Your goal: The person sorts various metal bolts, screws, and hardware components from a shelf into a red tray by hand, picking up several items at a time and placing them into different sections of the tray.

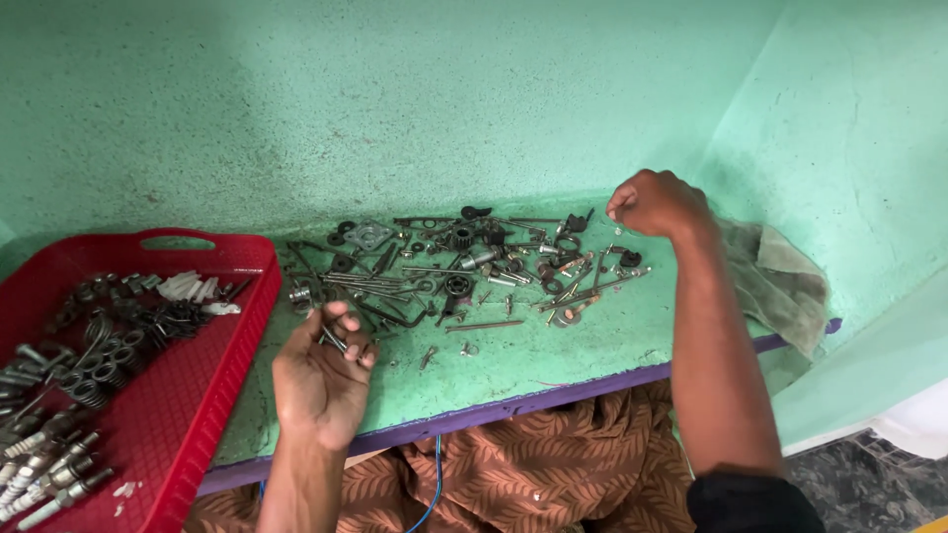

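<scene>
Two bare hands sorting small metal hardware on a green shelf.

Left hand [321, 380] palm up over the shelf's front edge, fingers curled around a few small bolts [333, 339] held in the fingertips. Right hand [657, 204] raised over the far right end of the pile, fingertips pressed together on something tiny; too small to tell what. Scattered hardware pile [464, 266] of screws, rods, gears and washers lies between the hands on the green shelf [553, 360] with a purple edge. Red plastic tray [193, 395] at left holds springs [99, 360] and spark plugs [54, 474]. Grey rag [780, 281] right of the right wrist.
</scene>
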